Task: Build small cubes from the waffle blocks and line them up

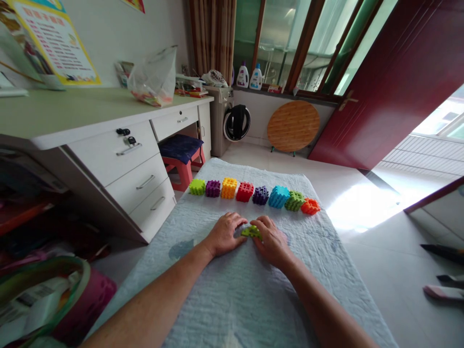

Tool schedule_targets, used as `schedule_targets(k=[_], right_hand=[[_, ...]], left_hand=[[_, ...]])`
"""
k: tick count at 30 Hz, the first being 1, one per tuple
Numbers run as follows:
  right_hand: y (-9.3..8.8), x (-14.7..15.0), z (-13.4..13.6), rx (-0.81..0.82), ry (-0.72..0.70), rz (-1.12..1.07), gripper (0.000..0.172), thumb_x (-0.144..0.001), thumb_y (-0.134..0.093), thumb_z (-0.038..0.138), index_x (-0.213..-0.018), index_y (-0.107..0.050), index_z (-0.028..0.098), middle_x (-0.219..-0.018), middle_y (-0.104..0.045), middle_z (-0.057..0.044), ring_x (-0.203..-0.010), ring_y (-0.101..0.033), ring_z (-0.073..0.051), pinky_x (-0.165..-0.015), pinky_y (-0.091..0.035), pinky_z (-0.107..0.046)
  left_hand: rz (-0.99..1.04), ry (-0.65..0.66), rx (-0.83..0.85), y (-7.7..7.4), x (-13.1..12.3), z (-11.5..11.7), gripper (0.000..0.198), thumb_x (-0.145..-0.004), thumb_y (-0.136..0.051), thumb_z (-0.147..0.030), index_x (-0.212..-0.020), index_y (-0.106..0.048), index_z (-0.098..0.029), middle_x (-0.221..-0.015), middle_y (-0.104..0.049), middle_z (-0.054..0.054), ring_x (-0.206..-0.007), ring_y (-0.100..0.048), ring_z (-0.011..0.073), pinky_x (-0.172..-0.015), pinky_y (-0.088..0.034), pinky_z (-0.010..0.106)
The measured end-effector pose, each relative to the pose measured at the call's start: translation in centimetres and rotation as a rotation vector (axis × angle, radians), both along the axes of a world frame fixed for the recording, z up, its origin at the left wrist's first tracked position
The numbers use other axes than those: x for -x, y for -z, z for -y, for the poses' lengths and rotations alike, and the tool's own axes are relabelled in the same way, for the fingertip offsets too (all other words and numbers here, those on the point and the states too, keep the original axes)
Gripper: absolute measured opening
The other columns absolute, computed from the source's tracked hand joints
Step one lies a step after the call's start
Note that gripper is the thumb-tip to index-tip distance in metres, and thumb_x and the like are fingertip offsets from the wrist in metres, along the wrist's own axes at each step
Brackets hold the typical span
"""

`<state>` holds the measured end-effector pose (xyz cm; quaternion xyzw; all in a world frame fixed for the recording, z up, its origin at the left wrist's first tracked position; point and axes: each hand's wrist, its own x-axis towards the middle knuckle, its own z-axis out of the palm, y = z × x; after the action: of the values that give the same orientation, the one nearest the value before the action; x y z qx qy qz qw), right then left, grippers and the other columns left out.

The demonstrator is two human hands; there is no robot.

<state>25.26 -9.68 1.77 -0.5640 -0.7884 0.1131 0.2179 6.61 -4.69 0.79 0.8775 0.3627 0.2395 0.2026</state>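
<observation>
On a pale quilted mat [232,299] my left hand [224,234] and my right hand [270,241] meet over a small green plastic puzzle piece [251,232]. Fingers of both hands curl around it and press it against the mat. A hint of pink shows under my right hand. Beyond the hands stands a row of several assembled plastic cubes: lime green [197,187], purple [213,188], yellow [228,188], red [245,191], dark purple [260,195], cyan [279,196], green [295,201] and orange [311,206].
A white desk with drawers [119,159] stands on the left, a red stool [181,166] under it. A washing machine [228,121], a folded round table [293,125] and a dark red door [395,82] are at the back. Bags [47,299] lie at the lower left.
</observation>
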Motion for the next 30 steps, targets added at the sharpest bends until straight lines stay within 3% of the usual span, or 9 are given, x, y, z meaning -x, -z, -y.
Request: schedule_targets(k=[8, 13, 19, 23, 30], right_hand=[[0.7, -0.5, -0.2, 0.070, 0.130, -0.007, 0.035, -0.076, -0.056, 0.020, -0.111, -0.052, 0.019, -0.093, -0.057, -0.005, -0.089, -0.052, -0.019, -0.078, -0.040, -0.029], [0.9, -0.9, -0.3, 0.081, 0.110, -0.059, 0.037, -0.072, -0.055, 0.016, -0.109, -0.053, 0.021, -0.089, -0.056, -0.004, -0.085, -0.053, -0.019, -0.075, -0.040, -0.028], [1.0, -1.1, -0.2, 0.077, 0.087, -0.104, 0.027, -0.071, -0.054, 0.017, -0.097, -0.054, 0.022, -0.084, -0.055, -0.001, -0.076, -0.051, -0.016, -0.067, -0.038, -0.025], [1.1, -1.0, -0.3, 0.049, 0.074, -0.119, 0.029, -0.071, -0.054, 0.018, -0.099, -0.053, 0.022, -0.083, -0.056, -0.001, -0.075, -0.051, -0.015, -0.066, -0.038, -0.025], [1.1, -1.2, -0.3, 0.045, 0.035, -0.152, 0.033, -0.069, -0.057, 0.018, -0.102, -0.052, 0.020, -0.083, -0.056, -0.001, -0.078, -0.052, -0.016, -0.069, -0.039, -0.027]], left_hand=[[-0.022, -0.053, -0.003, 0.5, -0.3, -0.3, 0.013, -0.080, -0.063, -0.030, -0.090, -0.066, -0.022, -0.088, -0.059, 0.003, -0.089, -0.052, 0.0195, -0.082, -0.041, 0.032], [-0.024, -0.048, -0.016, 0.7, -0.3, -0.4, 0.011, -0.081, -0.062, -0.029, -0.088, -0.067, -0.021, -0.086, -0.059, 0.003, -0.087, -0.051, 0.0190, -0.080, -0.041, 0.031], [-0.021, -0.040, -0.007, 0.2, -0.3, -0.1, 0.013, -0.080, -0.063, -0.032, -0.087, -0.065, -0.020, -0.087, -0.058, 0.003, -0.088, -0.051, 0.0195, -0.081, -0.041, 0.031], [-0.025, -0.032, -0.012, -0.1, -0.4, 0.0, 0.021, -0.081, -0.061, -0.037, -0.094, -0.064, -0.021, -0.091, -0.058, 0.004, -0.090, -0.050, 0.0198, -0.082, -0.041, 0.032], [-0.097, -0.022, -0.075, 0.0, -0.1, -0.1, 0.019, -0.084, -0.059, -0.036, -0.088, -0.069, -0.021, -0.085, -0.059, 0.004, -0.087, -0.050, 0.0189, -0.079, -0.041, 0.031]])
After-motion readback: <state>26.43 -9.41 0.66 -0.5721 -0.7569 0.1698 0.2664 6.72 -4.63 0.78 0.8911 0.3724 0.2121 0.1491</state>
